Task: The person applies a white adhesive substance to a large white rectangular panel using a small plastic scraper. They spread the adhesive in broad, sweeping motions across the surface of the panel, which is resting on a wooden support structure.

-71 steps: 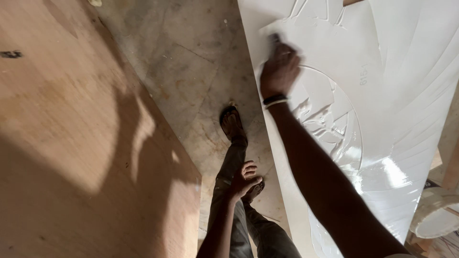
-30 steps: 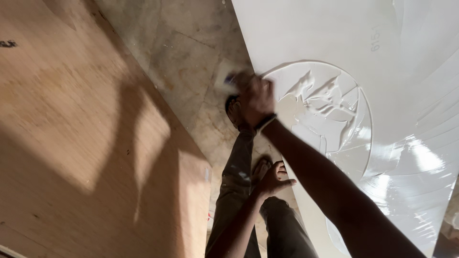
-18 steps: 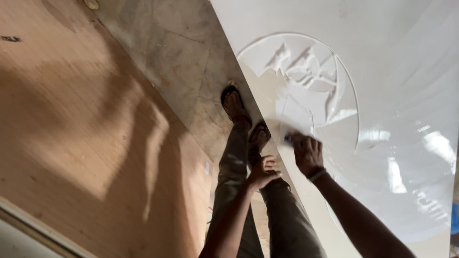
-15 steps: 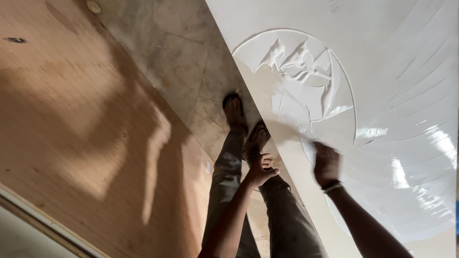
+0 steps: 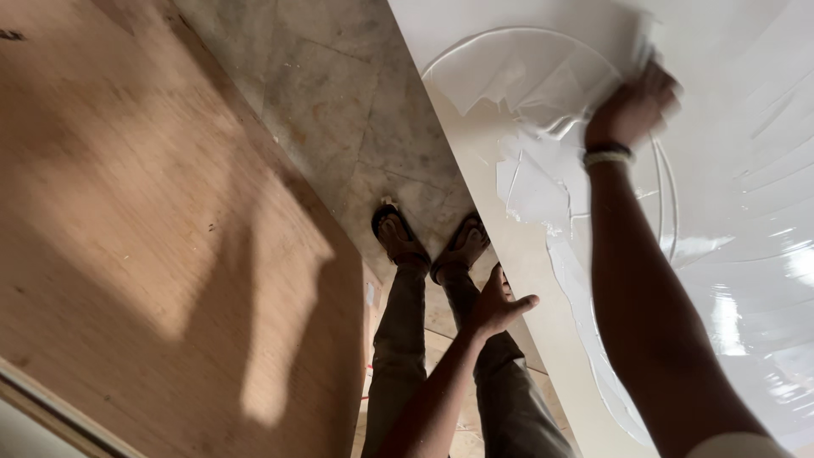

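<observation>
A large white board (image 5: 509, 17) slopes across the right side, smeared with glossy wet white paste (image 5: 534, 80) in curved strokes. My right hand (image 5: 632, 106) presses on the board at the top of the smeared patch. Its fingers curl over a small pale spreader that is mostly hidden. A pale band circles that wrist. My left hand (image 5: 500, 305) hangs free beside the board's lower edge, above my legs. Its fingers are apart and it holds nothing.
A big plywood sheet (image 5: 153, 220) lies on the left, half in shadow. Between it and the board runs a strip of mottled stone floor (image 5: 339, 102). My feet in dark sandals (image 5: 398, 237) stand there, close against the board's edge.
My right hand has swept from the lower edge of the paste patch up and right to its top, leaving new streaks. The left hand has stayed by my legs.
</observation>
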